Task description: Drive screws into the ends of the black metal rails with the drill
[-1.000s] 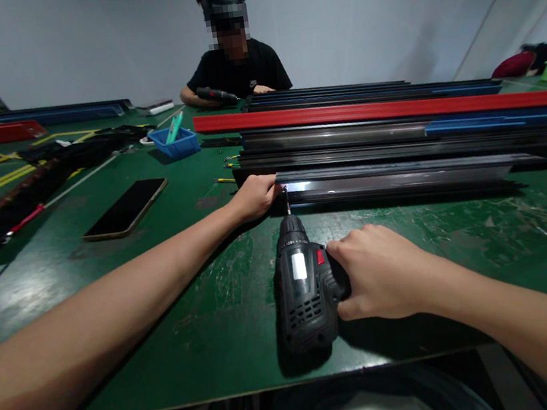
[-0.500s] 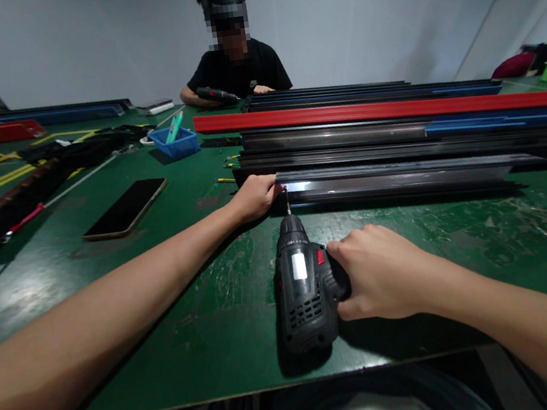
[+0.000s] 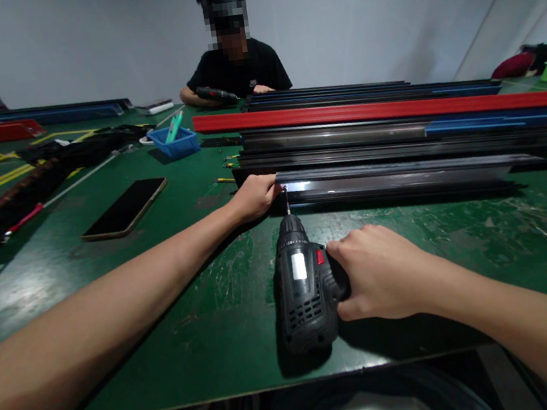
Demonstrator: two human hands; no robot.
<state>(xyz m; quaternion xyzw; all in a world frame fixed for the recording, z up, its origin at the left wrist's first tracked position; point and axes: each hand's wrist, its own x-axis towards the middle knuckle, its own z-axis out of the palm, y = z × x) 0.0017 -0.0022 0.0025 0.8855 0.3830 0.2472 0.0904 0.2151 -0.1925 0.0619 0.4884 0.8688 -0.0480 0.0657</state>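
Observation:
My right hand (image 3: 378, 272) is wrapped round the handle of a black cordless drill (image 3: 305, 295), which lies on its side low over the green table. The drill's bit (image 3: 287, 202) points away from me and meets the left end of a dark metal profile (image 3: 396, 180), where its light makes a bright spot. With closed fingers, my left hand (image 3: 255, 196) grips that same end of the profile, just left of the bit tip. Its fingertips are partly hidden behind the profile. Whether a screw sits at the bit tip is too small to tell.
Behind the profile lie more dark profiles (image 3: 334, 133) and a long red one (image 3: 366, 109). A phone (image 3: 125, 209) and a blue basket (image 3: 174, 143) are on the green table (image 3: 209, 328) to the left, beyond them black cable bundles (image 3: 61, 165). Opposite sits a co-worker (image 3: 240, 68) with another drill (image 3: 216, 95).

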